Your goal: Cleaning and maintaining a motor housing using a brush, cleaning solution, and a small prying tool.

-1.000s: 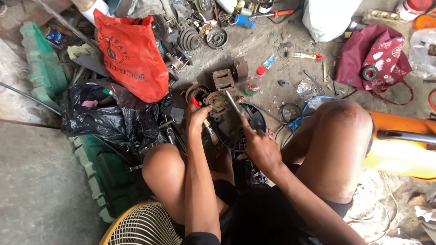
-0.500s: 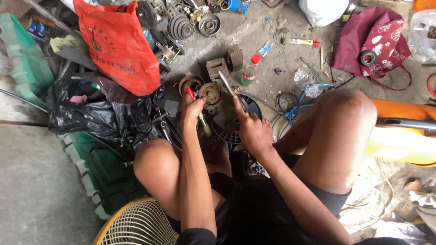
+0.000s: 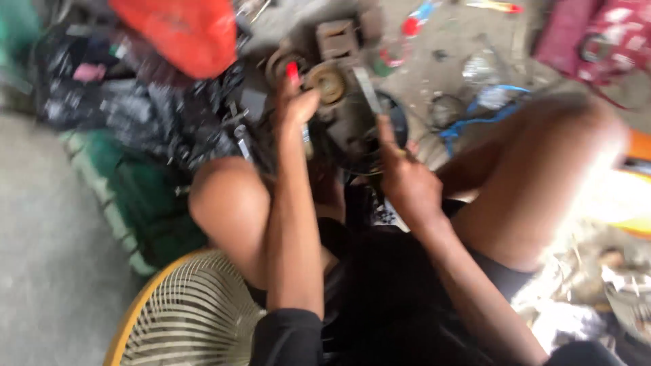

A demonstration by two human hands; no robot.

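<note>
1. The left hand [image 3: 293, 102] is closed around a tool with a red tip [image 3: 292, 70]; the tip sticks up past the fingers, so the tool's long axis runs away from the body, toward the top of the view.
2. Just right of that fist sits a round rusty part [image 3: 328, 81] — a disc or pulley on a dark metal assembly [image 3: 352, 132] lying on the floor between the knees. The left hand is the nearer one; it looks to touch the disc's edge, though blur makes contact hard to confirm.
3. The right hand [image 3: 405, 179] is lower and to the right, fingers curled at the rim of the assembly. A grey metal strip [image 3: 367, 88] slants up from its fingertips toward the disc. Whether the hand grips the strip or only rests by it, I cannot tell.
4. Both forearms reach forward from the body, nearly parallel, the left extended farther; the hands are apart, with the assembly between them.
5. Around them: an orange bag [image 3: 183, 34] at upper left over a black plastic heap [image 3: 156, 115], a green crate [image 3: 135, 203] by the left knee, a fan grille [image 3: 190, 318] with a yellow rim at the bottom — and a maroon cloth [image 3: 597, 34] at upper right.
</note>
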